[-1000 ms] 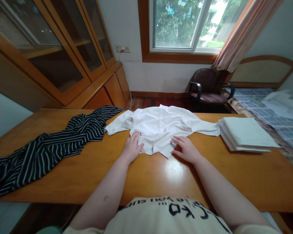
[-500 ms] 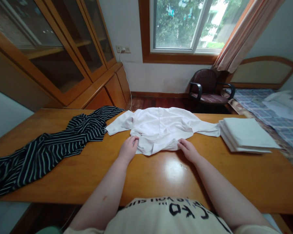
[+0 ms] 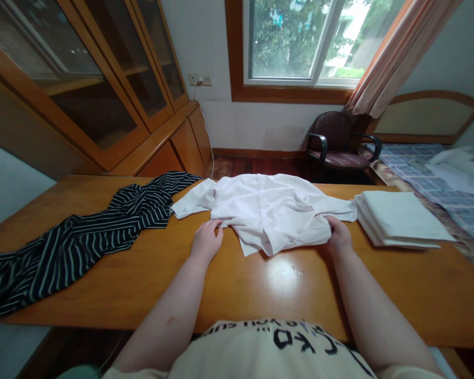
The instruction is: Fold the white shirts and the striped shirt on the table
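Note:
A white button-up shirt (image 3: 256, 202) lies spread on the wooden table (image 3: 237, 295), its collar end away from me and its sleeves out to both sides. My left hand (image 3: 208, 239) is closed on the left corner of its hem. At the right end of the hem, my right hand (image 3: 338, 236) grips the cloth, with its fingertips partly hidden behind the fabric. The lower front is rumpled, and a flap of hem juts toward me between the hands. A black garment with white stripes (image 3: 90, 234) lies to the left, meeting the shirt's left cuff.
A stack of folded white cloth or boards (image 3: 398, 216) stands on the table's right, touching the right cuff. Beyond the table are a dark armchair (image 3: 335, 139), a bed (image 3: 426, 163), a glass-door cabinet (image 3: 146, 126) and a window (image 3: 292, 47).
My right hand has moved to the right, drawing the hem with it. The lower front is wider and more creased. My left hand has barely shifted.

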Available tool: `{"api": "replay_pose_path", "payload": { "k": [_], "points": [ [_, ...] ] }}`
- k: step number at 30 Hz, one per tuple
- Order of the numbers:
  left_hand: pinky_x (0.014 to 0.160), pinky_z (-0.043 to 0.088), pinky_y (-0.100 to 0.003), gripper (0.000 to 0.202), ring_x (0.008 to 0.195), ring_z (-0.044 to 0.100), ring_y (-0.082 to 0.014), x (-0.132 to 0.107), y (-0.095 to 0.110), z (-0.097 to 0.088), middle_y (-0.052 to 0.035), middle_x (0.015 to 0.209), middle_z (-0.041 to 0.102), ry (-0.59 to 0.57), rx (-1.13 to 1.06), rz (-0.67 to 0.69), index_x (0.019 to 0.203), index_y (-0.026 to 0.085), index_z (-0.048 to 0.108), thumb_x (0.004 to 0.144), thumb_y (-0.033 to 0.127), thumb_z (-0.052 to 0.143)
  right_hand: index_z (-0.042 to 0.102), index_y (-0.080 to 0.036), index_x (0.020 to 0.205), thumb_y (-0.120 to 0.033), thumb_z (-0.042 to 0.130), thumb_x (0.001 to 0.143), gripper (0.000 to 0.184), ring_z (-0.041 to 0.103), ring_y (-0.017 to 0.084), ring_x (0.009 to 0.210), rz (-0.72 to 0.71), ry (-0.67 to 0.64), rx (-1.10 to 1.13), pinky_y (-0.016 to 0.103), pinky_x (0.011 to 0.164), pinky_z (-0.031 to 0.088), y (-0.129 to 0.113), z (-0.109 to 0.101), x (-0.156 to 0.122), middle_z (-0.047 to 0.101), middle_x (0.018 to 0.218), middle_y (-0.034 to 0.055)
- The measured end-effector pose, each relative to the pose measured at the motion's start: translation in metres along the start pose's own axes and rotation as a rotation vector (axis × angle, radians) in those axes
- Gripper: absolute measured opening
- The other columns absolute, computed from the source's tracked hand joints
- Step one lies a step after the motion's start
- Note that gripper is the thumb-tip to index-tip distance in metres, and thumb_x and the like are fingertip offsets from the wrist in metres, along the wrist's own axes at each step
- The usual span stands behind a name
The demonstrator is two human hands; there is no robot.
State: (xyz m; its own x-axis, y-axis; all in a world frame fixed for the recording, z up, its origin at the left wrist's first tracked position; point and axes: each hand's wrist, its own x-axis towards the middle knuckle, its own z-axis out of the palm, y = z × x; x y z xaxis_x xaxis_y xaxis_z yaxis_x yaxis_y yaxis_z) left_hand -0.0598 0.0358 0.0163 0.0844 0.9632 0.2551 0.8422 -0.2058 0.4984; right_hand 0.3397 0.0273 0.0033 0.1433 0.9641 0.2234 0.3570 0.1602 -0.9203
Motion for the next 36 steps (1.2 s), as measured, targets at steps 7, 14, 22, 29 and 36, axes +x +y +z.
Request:
{"api": "replay_pose_path", "payload": {
  "k": [7, 14, 22, 29, 36],
  "points": [
    [0.099, 0.040, -0.038, 0.031, 0.111, 0.056, -0.0233, -0.009, 0.018, -0.003, -0.0057, 0.118, 0.064, -0.414, -0.130, 0.501, 0.108, 0.026, 0.068, 0.077, 0.028, 0.063, 0.054, -0.019, 0.060, -0.057, 0.053, 0.074, 0.040, 0.041, 0.013, 0.053, 0.276, -0.123, 0.031, 0.025, 0.050, 0.031, -0.010, 0.018, -0.005, 0.048, 0.054, -0.0014],
    [0.108, 0.028, -0.044, 0.014, 0.113, 0.055, -0.0226, -0.005, 0.023, 0.007, -0.0036, 0.109, 0.068, -0.421, -0.061, 0.449, 0.087, 0.024, 0.067, 0.087, 0.031, 0.056, 0.039, -0.020, 0.057, -0.060, 0.055, 0.075, 0.046, 0.033, 0.010, 0.052, 0.280, -0.173, -0.080, 0.023, 0.048, 0.024, -0.013, 0.022, -0.006, 0.035, 0.052, -0.0058],
    [0.067, 0.042, -0.028, 0.028, 0.072, 0.060, -0.0189, -0.013, 0.030, -0.010, -0.0033, 0.077, 0.065, -0.432, -0.014, 0.243, 0.091, 0.020, 0.061, 0.093, 0.037, 0.039, 0.058, -0.018, 0.064, -0.054, 0.050, 0.079, 0.040, 0.046, 0.014, 0.058, 0.270, -0.174, -0.175, 0.025, 0.055, 0.034, -0.013, 0.022, -0.003, 0.053, 0.060, -0.0008],
    [0.070, 0.044, -0.027, 0.034, 0.078, 0.060, -0.0179, -0.015, 0.024, -0.015, -0.0023, 0.080, 0.066, -0.401, -0.309, 0.146, 0.082, 0.020, 0.064, 0.092, 0.039, 0.037, 0.059, -0.018, 0.065, -0.050, 0.049, 0.083, 0.038, 0.054, 0.016, 0.066, 0.219, -0.141, -0.128, 0.027, 0.064, 0.039, -0.012, 0.023, -0.005, 0.062, 0.066, 0.0026],
    [0.103, 0.029, -0.055, 0.043, 0.126, 0.040, -0.0402, -0.001, -0.007, 0.002, -0.0243, 0.130, 0.051, 0.086, 0.093, -0.368, 0.114, 0.008, 0.060, 0.085, 0.037, 0.045, 0.060, -0.019, 0.068, -0.049, 0.045, 0.084, 0.037, 0.054, 0.018, 0.062, 0.271, 0.123, -0.329, 0.028, 0.060, 0.038, -0.015, 0.015, -0.003, 0.063, 0.066, 0.0044]
  ]
}}
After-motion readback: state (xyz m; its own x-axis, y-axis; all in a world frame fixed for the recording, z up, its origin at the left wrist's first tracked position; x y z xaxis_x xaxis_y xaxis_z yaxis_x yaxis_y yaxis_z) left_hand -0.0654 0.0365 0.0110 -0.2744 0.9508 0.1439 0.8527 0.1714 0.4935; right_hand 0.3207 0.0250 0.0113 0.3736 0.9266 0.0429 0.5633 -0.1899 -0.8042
